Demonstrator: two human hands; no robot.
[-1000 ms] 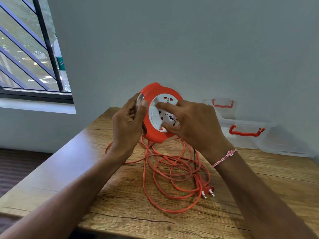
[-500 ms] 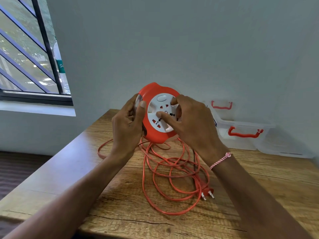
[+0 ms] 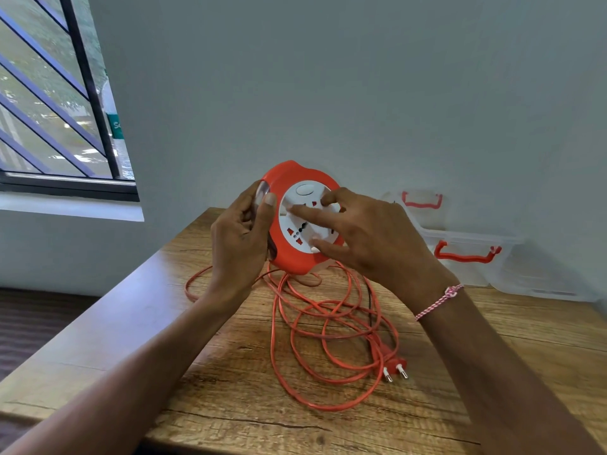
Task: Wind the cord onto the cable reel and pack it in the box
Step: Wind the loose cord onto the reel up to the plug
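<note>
I hold a round orange cable reel (image 3: 289, 254) with a white socket face upright above the wooden table (image 3: 230, 405). My left hand (image 3: 241, 239) grips its left rim, thumb on the front edge. My right hand (image 3: 371, 239) has its fingers spread on the white centre disc, fingertips pressing it. The orange cord (image 3: 315, 326) hangs from the reel's bottom and lies in loose loops on the table, ending in a two-pin plug (image 3: 394, 369). A clear plastic box (image 3: 466, 257) with orange handles stands at the back right against the wall.
The box's clear lid (image 3: 420, 205) with an orange handle leans on the wall behind my right hand. A barred window (image 3: 56, 103) is at the left. The table's left edge (image 3: 108, 323) drops to the dark floor.
The white disc has turned under my right fingers, bringing its switch from the left side to the top. The cord loops have shifted on the table. My left hand keeps its grip.
</note>
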